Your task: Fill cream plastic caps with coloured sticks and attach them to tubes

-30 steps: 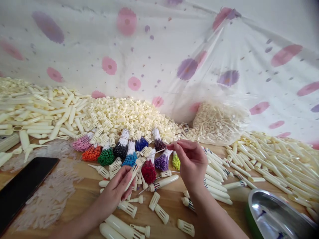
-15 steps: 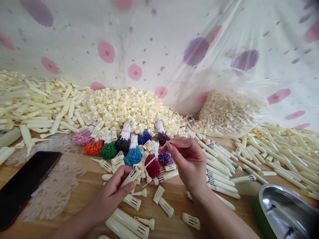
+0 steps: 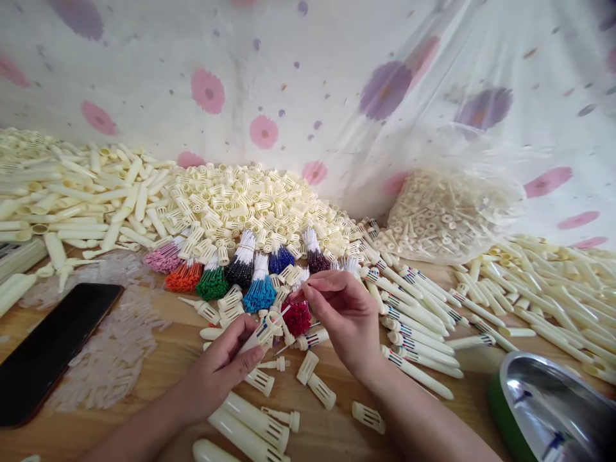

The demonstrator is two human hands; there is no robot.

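My left hand point(image 3: 219, 372) is closed around a cream slotted pen part point(image 3: 264, 332), its open end tilted up to the right. Dark colored strips show through its slots. My right hand point(image 3: 349, 321) pinches a thin pen refill point(image 3: 283, 312) between thumb and forefinger; its white stem reaches the open end of the pen part, while the far end is hidden by my fingers. Just behind my hands lie bundles of refills, among them a red bundle point(image 3: 297, 317), a light blue bundle point(image 3: 260, 292) and a black bundle point(image 3: 239, 266).
Cream slotted caps point(image 3: 255, 192) are heaped at the back. Assembled pens point(image 3: 423, 346) lie to the right, near a metal-lined green tray point(image 3: 553, 398). A phone point(image 3: 52, 353) and clear plastic pieces point(image 3: 110, 359) are on the left. A plastic bag point(image 3: 447, 218) holds small parts.
My right hand has moved left, closer to my left hand. Less of the refill's white stem shows between my fingers and the pen part. My left hand keeps its grip.
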